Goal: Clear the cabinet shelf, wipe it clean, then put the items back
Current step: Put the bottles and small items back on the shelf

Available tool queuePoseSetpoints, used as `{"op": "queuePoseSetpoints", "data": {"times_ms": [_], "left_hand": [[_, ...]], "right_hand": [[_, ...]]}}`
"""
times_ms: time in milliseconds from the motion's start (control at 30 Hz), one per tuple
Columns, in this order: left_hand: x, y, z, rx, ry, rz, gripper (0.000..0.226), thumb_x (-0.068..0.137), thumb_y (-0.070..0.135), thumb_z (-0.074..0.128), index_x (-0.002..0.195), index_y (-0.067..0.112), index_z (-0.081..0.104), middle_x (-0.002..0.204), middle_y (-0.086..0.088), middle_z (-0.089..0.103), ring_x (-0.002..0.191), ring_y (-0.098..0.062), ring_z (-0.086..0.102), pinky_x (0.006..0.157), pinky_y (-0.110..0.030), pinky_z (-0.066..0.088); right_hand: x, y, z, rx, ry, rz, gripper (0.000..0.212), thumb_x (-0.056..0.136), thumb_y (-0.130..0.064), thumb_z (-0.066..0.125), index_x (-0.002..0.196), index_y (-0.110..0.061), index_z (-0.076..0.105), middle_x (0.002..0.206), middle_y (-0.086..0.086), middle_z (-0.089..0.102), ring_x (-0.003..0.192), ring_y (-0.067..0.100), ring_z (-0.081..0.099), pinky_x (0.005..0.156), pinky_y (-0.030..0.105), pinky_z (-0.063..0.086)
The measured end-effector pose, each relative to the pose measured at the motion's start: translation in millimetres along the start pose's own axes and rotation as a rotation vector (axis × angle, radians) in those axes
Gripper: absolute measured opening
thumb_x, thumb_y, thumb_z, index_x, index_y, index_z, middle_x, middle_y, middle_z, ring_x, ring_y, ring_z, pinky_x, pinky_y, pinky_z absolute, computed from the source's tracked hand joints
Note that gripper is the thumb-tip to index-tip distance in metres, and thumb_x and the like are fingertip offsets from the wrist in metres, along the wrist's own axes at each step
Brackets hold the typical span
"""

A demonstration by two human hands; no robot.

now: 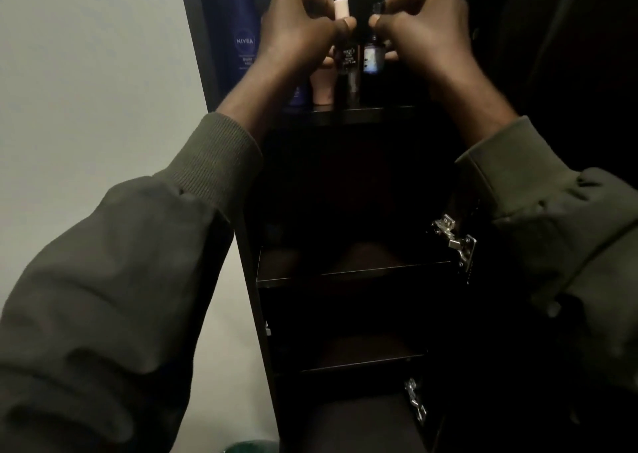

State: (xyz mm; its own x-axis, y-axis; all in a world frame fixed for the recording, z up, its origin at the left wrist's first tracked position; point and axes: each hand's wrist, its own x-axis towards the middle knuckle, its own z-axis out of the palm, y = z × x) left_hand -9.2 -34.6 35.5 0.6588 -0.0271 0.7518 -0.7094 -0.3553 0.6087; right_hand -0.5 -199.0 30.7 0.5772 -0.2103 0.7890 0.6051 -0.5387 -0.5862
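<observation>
From where I sit, both hands are up at the top cabinet shelf (348, 111); my left hand (297, 35) has its fingers curled round the pink-capped bottle (345, 49), thumb just under the cap; my right hand (428, 31) pinches the black cap of the small blue-labelled bottle (373, 54). Both bottles stand upright, long axes vertical, side by side near the shelf's front edge, each directly under its own fingers (so neither hand needs to cross). I judge the next move is a straight lift and a pull toward me; the tall Nivea bottle (243, 28) stands further left, nearer the left hand; whether items are coming out or going back I cannot tell.
</observation>
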Motion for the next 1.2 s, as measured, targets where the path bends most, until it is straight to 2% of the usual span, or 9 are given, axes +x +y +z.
{"op": "queuePoseSetpoints", "data": {"times_ms": [333,433,600,767,867,933,1000,1100,1200], "left_hand": [[11,-11,14,0.048,-0.026,-0.067,0.027,0.084,0.021,0.072,0.107,0.011,0.062,0.104,-0.007,0.067,0.087,-0.015,0.071,0.068,-0.030,0.062],[11,-11,17,0.042,-0.018,-0.072,0.025,0.084,0.020,0.073,0.104,0.012,0.062,0.102,-0.007,0.068,0.084,-0.015,0.072,0.066,-0.030,0.062],[9,-6,20,0.041,-0.017,-0.055,0.018,0.084,0.019,0.073,0.094,0.018,0.059,0.104,-0.008,0.067,0.084,-0.016,0.071,0.066,-0.031,0.062],[8,-4,21,0.063,-0.024,-0.030,0.019,0.085,0.020,0.072,0.100,0.016,0.062,0.106,-0.005,0.066,0.085,-0.013,0.071,0.066,-0.028,0.062],[8,-4,22,0.075,-0.041,-0.024,0.022,0.085,0.020,0.072,0.105,0.013,0.066,0.104,-0.003,0.067,0.086,-0.012,0.070,0.066,-0.027,0.061],[8,-5,22,0.074,-0.047,-0.015,0.021,0.085,0.018,0.072,0.105,0.013,0.067,0.101,-0.001,0.068,0.084,-0.011,0.071,0.066,-0.025,0.061],[7,-5,23,0.070,-0.045,-0.008,0.019,0.085,0.018,0.072,0.103,0.013,0.068,0.099,0.000,0.068,0.082,-0.009,0.071,0.066,-0.025,0.061],[7,-6,26,0.086,-0.035,0.017,0.018,0.085,0.021,0.073,0.101,0.015,0.070,0.094,0.003,0.069,0.080,-0.008,0.072,0.067,-0.027,0.061],[8,-5,27,0.075,-0.052,0.013,0.017,0.085,0.021,0.073,0.099,0.012,0.071,0.092,0.001,0.071,0.077,-0.008,0.073,0.066,-0.029,0.062]], "right_hand": [[20,42,12,-0.283,-0.067,0.180,0.031,0.088,-0.024,0.070,0.116,-0.023,0.059,0.112,-0.006,0.060,0.096,0.006,0.061,0.078,0.024,0.056],[23,43,14,-0.318,-0.058,0.153,0.031,0.087,-0.024,0.072,0.116,-0.023,0.061,0.113,-0.006,0.061,0.095,0.004,0.059,0.070,0.017,0.050],[25,45,17,-0.341,-0.061,0.145,0.033,0.087,-0.021,0.071,0.118,-0.022,0.059,0.115,-0.006,0.059,0.095,0.003,0.056,0.069,0.018,0.049],[22,45,14,-0.336,-0.100,0.138,0.035,0.083,-0.025,0.075,0.115,-0.023,0.062,0.111,-0.006,0.062,0.097,0.006,0.061,0.067,0.017,0.049],[16,40,5,-0.291,-0.010,0.105,0.036,0.083,-0.028,0.075,0.116,-0.024,0.063,0.105,-0.010,0.062,0.093,0.001,0.060,0.057,0.006,0.040],[10,32,-4,-0.237,0.070,-0.006,0.032,0.083,-0.030,0.075,0.113,-0.024,0.066,0.101,-0.013,0.065,0.088,-0.005,0.061,0.060,0.003,0.046],[5,21,-14,-0.119,-0.019,-0.084,0.029,0.082,-0.027,0.074,0.110,-0.022,0.069,0.100,-0.012,0.069,0.088,-0.004,0.066,0.073,0.010,0.054],[-2,7,-26,0.006,-0.322,-0.071,0.039,0.079,-0.019,0.076,0.117,-0.018,0.066,0.105,-0.004,0.071,0.095,0.002,0.069,0.078,0.024,0.059],[-5,2,-30,-0.030,-0.332,-0.071,0.050,0.076,-0.024,0.081,0.121,-0.021,0.062,0.104,-0.005,0.070,0.092,-0.001,0.069,0.073,0.018,0.058]]}}
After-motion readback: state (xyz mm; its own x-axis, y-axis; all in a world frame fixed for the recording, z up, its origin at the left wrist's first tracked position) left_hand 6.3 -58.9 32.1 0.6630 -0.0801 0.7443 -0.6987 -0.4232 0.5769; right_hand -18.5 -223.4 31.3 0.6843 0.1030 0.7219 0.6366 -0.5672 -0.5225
